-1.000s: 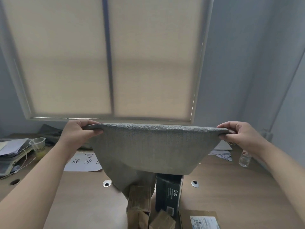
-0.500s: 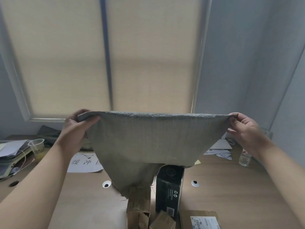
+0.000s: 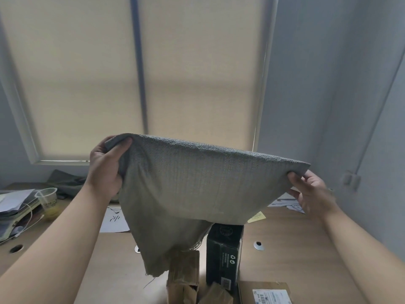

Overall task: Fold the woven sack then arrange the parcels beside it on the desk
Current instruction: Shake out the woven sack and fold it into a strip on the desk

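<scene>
Arms reach in from both lower corners of the frame, and I see them holding the woven sack (image 3: 186,189) up in the air at the centre, in front of a drawn beige window blind (image 3: 87,73). The left hand (image 3: 105,170) grips the sack's upper left corner, thumb laid across the near side and fingers curled behind the cloth. The right hand (image 3: 311,194) pinches the upper right corner between thumb and fingertips; its other fingers hang loosely curled below. The top edge is stretched between the two hands, higher on the left. The grey fabric hangs down in a slack fold, and its frayed lower tip points towards the bottom centre.

Below it lies the wooden desk (image 3: 295,249). A black box (image 3: 223,255) stands upright under the sack's lower edge. Brown paper parcels (image 3: 184,270) sit just left of it, partly behind the hanging tip. A flat cardboard box (image 3: 263,290) with a white label is cut off by the bottom edge. At the left of the frame stands a plastic cup (image 3: 47,197).
</scene>
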### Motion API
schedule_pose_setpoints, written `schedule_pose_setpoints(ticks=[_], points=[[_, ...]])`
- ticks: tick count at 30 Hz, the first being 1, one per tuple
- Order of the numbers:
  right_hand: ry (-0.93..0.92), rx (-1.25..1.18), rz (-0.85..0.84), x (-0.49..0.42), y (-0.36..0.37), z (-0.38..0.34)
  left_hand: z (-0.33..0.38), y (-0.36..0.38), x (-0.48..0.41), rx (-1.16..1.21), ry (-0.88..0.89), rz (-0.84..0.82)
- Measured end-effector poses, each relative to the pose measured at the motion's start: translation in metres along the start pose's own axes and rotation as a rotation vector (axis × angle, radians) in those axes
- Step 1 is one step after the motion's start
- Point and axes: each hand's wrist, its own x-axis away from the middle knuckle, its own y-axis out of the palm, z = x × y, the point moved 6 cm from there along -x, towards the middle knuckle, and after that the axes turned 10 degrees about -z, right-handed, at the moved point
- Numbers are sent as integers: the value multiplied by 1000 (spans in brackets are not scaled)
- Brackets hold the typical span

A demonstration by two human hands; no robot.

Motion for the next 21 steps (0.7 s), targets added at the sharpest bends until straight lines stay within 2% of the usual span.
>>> schedule_pose_setpoints(ticks=[4,9,16,21], points=[[36,-73,76,-2,-2,5,1,-2,0,5,4,15],[172,-62,-50,0,15,12,-1,-3,3,-2,0,4],[106,-133,-133,-2,31,-5,-3,-5,6,2,-30,-20],[88,-45,-153,-2,26,-12,3,-12,6,-18,-9,-17]])
